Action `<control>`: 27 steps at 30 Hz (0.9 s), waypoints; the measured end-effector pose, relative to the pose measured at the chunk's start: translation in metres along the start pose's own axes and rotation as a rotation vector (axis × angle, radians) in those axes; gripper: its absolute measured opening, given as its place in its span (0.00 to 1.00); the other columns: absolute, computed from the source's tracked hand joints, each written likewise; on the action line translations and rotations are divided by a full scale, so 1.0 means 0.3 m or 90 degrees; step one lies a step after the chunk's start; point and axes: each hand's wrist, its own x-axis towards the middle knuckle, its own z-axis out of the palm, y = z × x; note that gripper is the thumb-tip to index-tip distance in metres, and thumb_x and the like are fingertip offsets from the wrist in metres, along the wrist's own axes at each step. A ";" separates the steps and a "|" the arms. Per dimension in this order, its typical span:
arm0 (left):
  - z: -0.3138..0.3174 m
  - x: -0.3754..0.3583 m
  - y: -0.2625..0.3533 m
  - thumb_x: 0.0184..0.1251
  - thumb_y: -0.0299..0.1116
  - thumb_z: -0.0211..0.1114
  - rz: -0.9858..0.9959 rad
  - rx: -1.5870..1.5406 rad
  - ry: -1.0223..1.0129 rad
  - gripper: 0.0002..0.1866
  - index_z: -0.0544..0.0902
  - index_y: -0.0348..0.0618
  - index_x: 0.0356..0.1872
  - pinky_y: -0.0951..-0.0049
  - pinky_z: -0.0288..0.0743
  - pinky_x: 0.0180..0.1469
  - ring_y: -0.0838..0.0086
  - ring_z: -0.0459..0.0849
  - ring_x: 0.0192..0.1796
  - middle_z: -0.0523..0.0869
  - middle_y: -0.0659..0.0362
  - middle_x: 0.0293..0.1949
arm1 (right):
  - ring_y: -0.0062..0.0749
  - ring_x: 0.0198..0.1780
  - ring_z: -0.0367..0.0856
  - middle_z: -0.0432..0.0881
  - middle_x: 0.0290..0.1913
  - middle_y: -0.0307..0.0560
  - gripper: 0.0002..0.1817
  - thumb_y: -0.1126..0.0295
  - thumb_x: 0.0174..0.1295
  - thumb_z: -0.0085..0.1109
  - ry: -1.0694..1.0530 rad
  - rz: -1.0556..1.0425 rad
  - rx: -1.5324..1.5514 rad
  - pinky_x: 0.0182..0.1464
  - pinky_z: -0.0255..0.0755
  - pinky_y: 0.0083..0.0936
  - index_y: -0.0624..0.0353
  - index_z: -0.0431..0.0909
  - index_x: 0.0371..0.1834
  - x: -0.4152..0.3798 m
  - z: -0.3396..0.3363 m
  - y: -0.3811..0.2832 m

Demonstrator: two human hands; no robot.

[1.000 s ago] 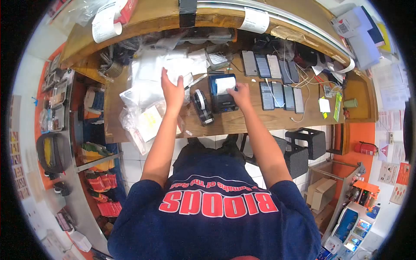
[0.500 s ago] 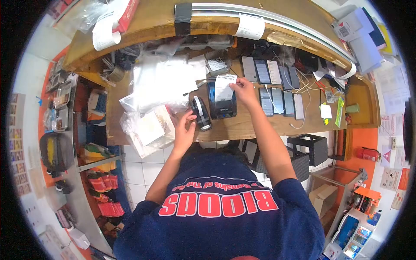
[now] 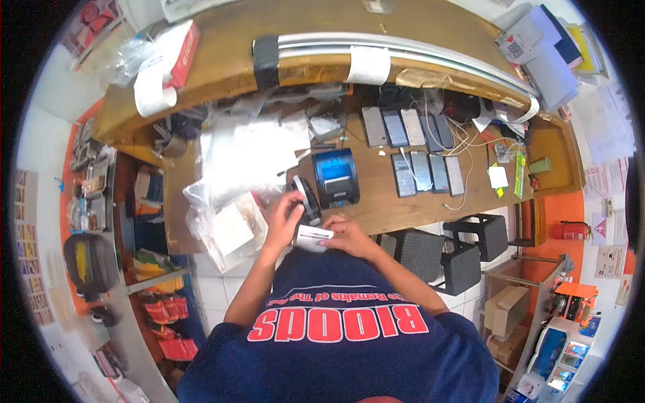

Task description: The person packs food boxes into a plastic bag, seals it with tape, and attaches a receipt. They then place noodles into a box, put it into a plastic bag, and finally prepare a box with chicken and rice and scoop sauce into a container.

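A printed paper slip (image 3: 314, 233) is pinched in my right hand (image 3: 349, 236), close to my body at the desk's front edge. My left hand (image 3: 283, 220) is just left of it, its fingers curled against a black tape dispenser (image 3: 308, 203). The exact grip of the fingertips there is partly hidden. Behind the dispenser, slightly to the right, stands a small black label printer (image 3: 338, 191) with a blue cover (image 3: 334, 164). At my left lies a clear plastic-wrapped packet (image 3: 232, 228) with a white paper on top.
Shiny plastic bags (image 3: 242, 154) cover the desk's left side. Several phones (image 3: 420, 171) lie in two rows on the right, with white cables (image 3: 474, 181) around them. A raised wooden shelf (image 3: 222, 87) spans the back. Black stools (image 3: 420, 252) stand below the front edge.
My right hand has drawn the slip away from the printer toward my body. My left hand has closed in on the tape dispenser. The view has shifted slightly.
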 end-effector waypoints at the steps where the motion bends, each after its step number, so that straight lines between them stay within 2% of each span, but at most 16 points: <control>1: -0.029 0.015 0.022 0.70 0.26 0.64 0.070 0.109 -0.080 0.21 0.78 0.42 0.64 0.67 0.70 0.65 0.69 0.81 0.59 0.87 0.56 0.55 | 0.30 0.45 0.78 0.81 0.39 0.40 0.10 0.69 0.55 0.76 0.023 -0.004 0.043 0.51 0.70 0.29 0.61 0.85 0.34 0.012 -0.017 -0.045; 3: -0.022 0.061 0.132 0.69 0.28 0.66 0.078 0.039 -0.232 0.20 0.80 0.43 0.61 0.68 0.71 0.64 0.71 0.81 0.58 0.86 0.58 0.54 | 0.28 0.46 0.79 0.82 0.42 0.40 0.12 0.71 0.56 0.75 0.048 0.038 0.062 0.51 0.72 0.28 0.62 0.84 0.40 0.040 -0.091 -0.070; 4: -0.005 0.075 0.212 0.68 0.30 0.68 -0.069 -0.177 -0.290 0.19 0.80 0.42 0.59 0.69 0.72 0.62 0.74 0.81 0.55 0.86 0.60 0.51 | 0.25 0.47 0.80 0.83 0.44 0.39 0.15 0.72 0.57 0.73 0.065 0.089 0.087 0.51 0.73 0.26 0.63 0.84 0.46 0.056 -0.122 -0.083; 5: 0.009 0.107 0.241 0.68 0.31 0.70 -0.080 -0.140 -0.287 0.18 0.79 0.40 0.56 0.71 0.76 0.56 0.78 0.82 0.51 0.86 0.62 0.48 | 0.25 0.47 0.80 0.83 0.44 0.39 0.15 0.72 0.57 0.73 0.068 0.076 0.081 0.51 0.73 0.26 0.63 0.84 0.46 0.079 -0.136 -0.108; 7: 0.039 0.201 0.281 0.69 0.29 0.70 -0.093 -0.247 -0.203 0.15 0.78 0.40 0.53 0.74 0.78 0.52 0.80 0.83 0.48 0.86 0.62 0.45 | 0.23 0.50 0.81 0.84 0.50 0.40 0.21 0.74 0.60 0.70 0.153 0.069 0.297 0.53 0.76 0.25 0.65 0.79 0.56 0.126 -0.160 -0.160; 8: 0.028 0.258 0.376 0.68 0.26 0.71 -0.100 -0.294 -0.182 0.15 0.77 0.40 0.52 0.75 0.78 0.50 0.80 0.83 0.47 0.85 0.62 0.44 | 0.23 0.51 0.82 0.85 0.53 0.42 0.24 0.74 0.61 0.71 0.165 0.008 0.268 0.56 0.77 0.27 0.65 0.77 0.60 0.159 -0.171 -0.209; 13: -0.015 0.619 0.628 0.67 0.22 0.70 0.141 -0.365 0.038 0.19 0.74 0.38 0.56 0.73 0.79 0.51 0.77 0.84 0.48 0.85 0.58 0.47 | 0.23 0.48 0.84 0.87 0.48 0.42 0.18 0.72 0.64 0.70 0.193 -0.018 0.197 0.52 0.78 0.24 0.66 0.81 0.56 0.343 -0.235 -0.327; 15: -0.044 0.747 0.704 0.67 0.21 0.69 0.258 -0.289 0.114 0.21 0.74 0.39 0.58 0.74 0.79 0.50 0.77 0.85 0.46 0.86 0.57 0.47 | 0.23 0.46 0.84 0.88 0.46 0.42 0.15 0.71 0.66 0.68 0.284 -0.004 0.293 0.51 0.78 0.24 0.67 0.82 0.52 0.426 -0.252 -0.410; 16: -0.065 0.775 0.741 0.63 0.22 0.71 0.224 -0.226 0.122 0.27 0.73 0.40 0.63 0.66 0.77 0.57 0.68 0.83 0.52 0.84 0.53 0.51 | 0.23 0.41 0.83 0.88 0.45 0.43 0.13 0.69 0.68 0.66 0.299 -0.056 0.331 0.48 0.76 0.23 0.64 0.82 0.50 0.484 -0.258 -0.410; 17: -0.078 0.800 0.750 0.63 0.22 0.71 0.239 -0.224 0.122 0.27 0.73 0.40 0.63 0.66 0.77 0.57 0.68 0.83 0.52 0.84 0.53 0.51 | 0.23 0.41 0.83 0.88 0.45 0.43 0.13 0.69 0.68 0.66 0.299 -0.071 0.328 0.48 0.76 0.23 0.64 0.82 0.50 0.529 -0.268 -0.388; 19: -0.095 0.851 0.726 0.58 0.27 0.73 0.380 0.416 0.327 0.31 0.75 0.45 0.65 0.57 0.69 0.66 0.56 0.75 0.62 0.80 0.49 0.58 | 0.24 0.41 0.83 0.88 0.44 0.43 0.12 0.70 0.67 0.67 0.295 -0.020 0.321 0.45 0.76 0.24 0.65 0.83 0.49 0.613 -0.287 -0.333; 20: -0.097 0.851 0.702 0.58 0.31 0.72 0.412 0.431 0.315 0.29 0.80 0.47 0.64 0.51 0.62 0.69 0.49 0.66 0.67 0.76 0.48 0.62 | 0.24 0.42 0.84 0.88 0.45 0.44 0.12 0.71 0.66 0.67 0.314 -0.016 0.309 0.45 0.77 0.24 0.65 0.83 0.49 0.629 -0.278 -0.315; 22: -0.105 0.861 0.623 0.62 0.33 0.69 0.476 0.495 0.233 0.21 0.84 0.47 0.58 0.52 0.65 0.67 0.52 0.71 0.63 0.79 0.51 0.60 | 0.23 0.40 0.84 0.88 0.45 0.42 0.13 0.69 0.65 0.69 0.312 0.027 0.278 0.45 0.77 0.24 0.64 0.83 0.50 0.630 -0.258 -0.277; 23: -0.106 0.864 0.594 0.63 0.34 0.68 0.482 0.478 0.198 0.19 0.84 0.46 0.56 0.52 0.64 0.68 0.53 0.73 0.62 0.80 0.52 0.59 | 0.22 0.36 0.82 0.87 0.39 0.41 0.12 0.68 0.66 0.68 0.316 0.043 0.345 0.41 0.75 0.23 0.65 0.83 0.47 0.616 -0.238 -0.296; 24: -0.103 0.861 0.577 0.64 0.34 0.67 0.487 0.460 0.158 0.18 0.85 0.45 0.55 0.53 0.64 0.68 0.54 0.75 0.61 0.81 0.53 0.57 | 0.23 0.36 0.82 0.87 0.39 0.41 0.12 0.68 0.66 0.68 0.294 0.022 0.354 0.41 0.75 0.23 0.64 0.83 0.47 0.613 -0.231 -0.267; 27: -0.082 0.846 0.610 0.64 0.36 0.68 0.548 0.478 0.188 0.19 0.84 0.42 0.54 0.51 0.66 0.65 0.53 0.76 0.60 0.83 0.54 0.54 | 0.23 0.37 0.83 0.89 0.38 0.44 0.13 0.66 0.68 0.64 0.262 0.016 0.307 0.44 0.75 0.23 0.63 0.83 0.49 0.601 -0.218 -0.180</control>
